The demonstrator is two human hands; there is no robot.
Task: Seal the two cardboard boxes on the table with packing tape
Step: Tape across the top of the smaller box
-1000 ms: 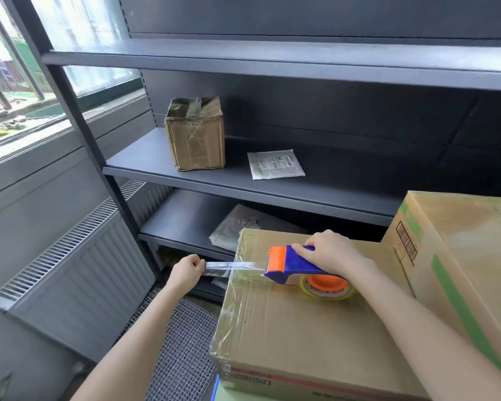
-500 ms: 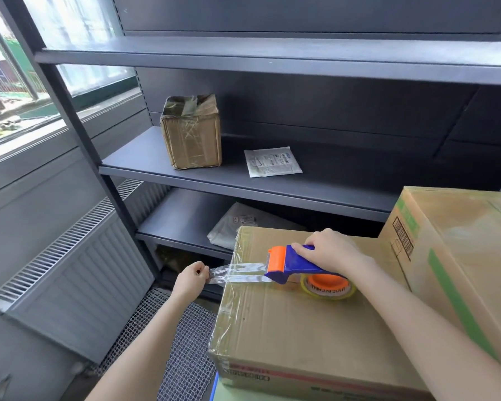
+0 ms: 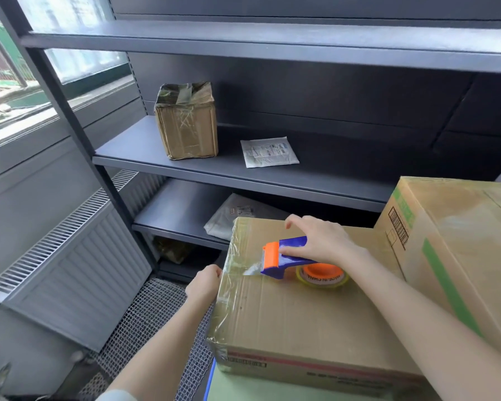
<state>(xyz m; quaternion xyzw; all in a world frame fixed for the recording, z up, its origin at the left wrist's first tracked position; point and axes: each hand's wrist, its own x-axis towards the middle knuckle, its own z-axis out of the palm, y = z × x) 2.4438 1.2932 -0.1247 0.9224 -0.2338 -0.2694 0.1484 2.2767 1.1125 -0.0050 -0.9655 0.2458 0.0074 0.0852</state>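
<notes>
A flat cardboard box (image 3: 301, 319) lies in front of me, its left edge wrapped in clear tape. On its top sits a blue and orange tape dispenser (image 3: 287, 257) with a yellow-rimmed roll. My right hand (image 3: 318, 241) grips the dispenser's handle, its forefinger lifted. A short strip of clear tape (image 3: 250, 270) runs from the dispenser's mouth to the box's left edge. My left hand (image 3: 204, 282) presses against that edge with curled fingers; whether it pinches the tape end is hidden. A larger cardboard box (image 3: 460, 250) with green stripes stands at the right.
Dark metal shelves (image 3: 243, 175) stand behind the boxes. A small taped box (image 3: 187, 121) and a white packet (image 3: 268, 151) lie on the middle shelf, a grey mailer bag (image 3: 232, 215) on the lower one. A radiator (image 3: 70, 261) and window are at left, mesh flooring (image 3: 145, 322) below.
My left hand has drawn the tape end in from open air to the box's left edge. The stretched strip is now much shorter, and my right forefinger has lifted off the dispenser.
</notes>
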